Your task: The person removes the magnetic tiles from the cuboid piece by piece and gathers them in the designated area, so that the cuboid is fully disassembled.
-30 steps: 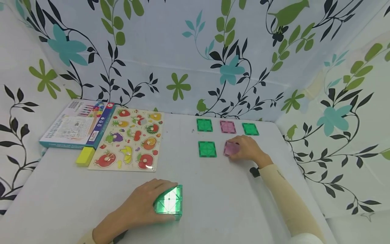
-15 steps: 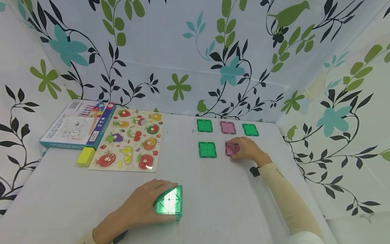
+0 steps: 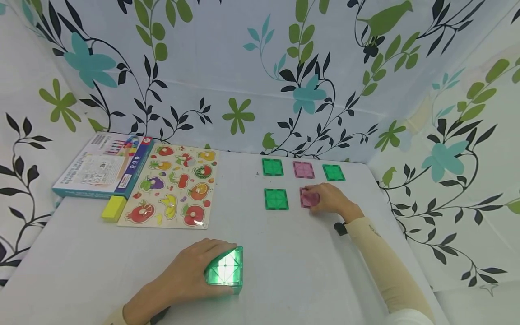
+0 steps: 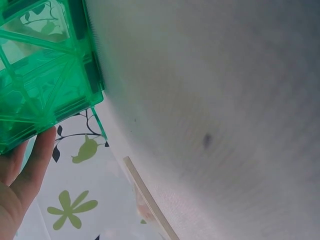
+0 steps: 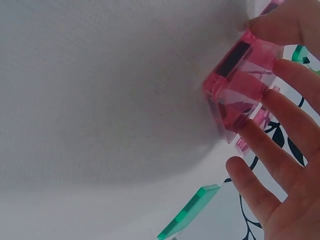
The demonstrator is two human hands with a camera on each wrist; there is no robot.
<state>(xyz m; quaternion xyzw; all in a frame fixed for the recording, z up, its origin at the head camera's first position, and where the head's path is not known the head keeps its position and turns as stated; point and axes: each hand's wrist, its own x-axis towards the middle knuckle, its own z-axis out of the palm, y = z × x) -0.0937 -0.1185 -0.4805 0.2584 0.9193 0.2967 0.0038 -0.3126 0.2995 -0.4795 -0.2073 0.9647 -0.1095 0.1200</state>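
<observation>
A green translucent cube of magnetic tiles (image 3: 225, 267) stands at the front of the table. My left hand (image 3: 188, 271) grips it from the left, fingers at its far side and thumb at its near side. Farther back on the right, my right hand (image 3: 331, 200) holds a pink magnetic tile (image 3: 308, 198) at the table surface, covering its right part. In the right wrist view, the thumb and fingers are around the pink tile (image 5: 242, 82). Left of it lies a green tile (image 3: 276, 199). Behind are another green tile (image 3: 272, 167), a pink tile (image 3: 304, 169) and a third green tile (image 3: 334, 172).
At the back left lie a fruit puzzle board (image 3: 174, 187) and a white-and-blue box (image 3: 103, 164). A yellow block (image 3: 114, 208) sits at the board's near left corner. A patterned cloth (image 3: 243, 90) hangs behind the white-covered table (image 3: 280, 266).
The pink tile under my right hand has settled flatter and shifted slightly right, with the fingers following. My left hand and the green cube have stayed where they were.
</observation>
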